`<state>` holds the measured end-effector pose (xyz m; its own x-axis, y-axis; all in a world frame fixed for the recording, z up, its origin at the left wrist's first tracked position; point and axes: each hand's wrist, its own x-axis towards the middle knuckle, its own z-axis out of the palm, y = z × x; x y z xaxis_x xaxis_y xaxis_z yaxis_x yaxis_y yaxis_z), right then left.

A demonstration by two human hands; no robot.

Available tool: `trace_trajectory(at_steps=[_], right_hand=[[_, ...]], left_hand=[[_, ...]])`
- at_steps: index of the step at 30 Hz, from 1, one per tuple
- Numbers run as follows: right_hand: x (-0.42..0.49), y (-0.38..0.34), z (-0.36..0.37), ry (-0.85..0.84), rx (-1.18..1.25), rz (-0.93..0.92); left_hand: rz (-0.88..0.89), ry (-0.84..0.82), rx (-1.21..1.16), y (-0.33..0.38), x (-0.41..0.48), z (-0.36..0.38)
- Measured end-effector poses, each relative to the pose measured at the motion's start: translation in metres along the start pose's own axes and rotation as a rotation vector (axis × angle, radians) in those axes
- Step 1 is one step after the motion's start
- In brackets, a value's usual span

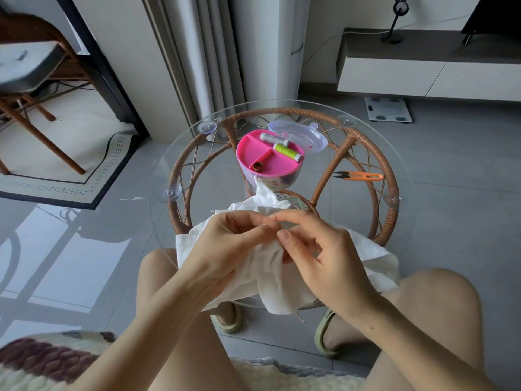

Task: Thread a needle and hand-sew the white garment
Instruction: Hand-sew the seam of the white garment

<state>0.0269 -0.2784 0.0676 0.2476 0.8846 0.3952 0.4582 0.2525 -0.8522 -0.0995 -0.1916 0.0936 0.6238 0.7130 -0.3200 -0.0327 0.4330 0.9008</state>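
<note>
white garment [253, 266] bunched on near edge of glass table [318, 176], draping to lap | left hand [225, 249] pinches fold | right hand [318, 258] pinches needle [276, 221] at cloth | step: stitching, likely; thread too fine to see | next: push through, draw thread taut

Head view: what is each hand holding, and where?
Left hand and right hand both pinch a raised fold of the white garment between fingertips; anything finer is too small to tell.

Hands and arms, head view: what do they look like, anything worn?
The left hand and right hand are bare, as are both arms: no sleeve, glove, watch, bracelet or ring visible. Nails look short and unpainted.
</note>
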Motion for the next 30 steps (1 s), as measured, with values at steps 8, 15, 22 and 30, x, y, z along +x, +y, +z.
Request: trace_trajectory(at_steps=[8, 15, 22, 30], right_hand=[[0.008, -0.010, -0.001, 0.255, -0.091, -0.087], [0.013, -0.029, -0.030, 0.128, 0.535, 0.080], [0.020, -0.030, -0.065, 0.237, 0.600, 0.072], [0.038, -0.010, -0.057, 0.193, 0.125, 0.035]], left_hand=[[-0.036, 0.098, 0.027, -0.010, 0.002, 0.002], [-0.137, 0.068, -0.108, -0.002, 0.000, -0.001], [-0.214, -0.024, 0.013, 0.039, 0.007, -0.006], [0.066, -0.185, 0.296, 0.100, 0.013, 0.005]])
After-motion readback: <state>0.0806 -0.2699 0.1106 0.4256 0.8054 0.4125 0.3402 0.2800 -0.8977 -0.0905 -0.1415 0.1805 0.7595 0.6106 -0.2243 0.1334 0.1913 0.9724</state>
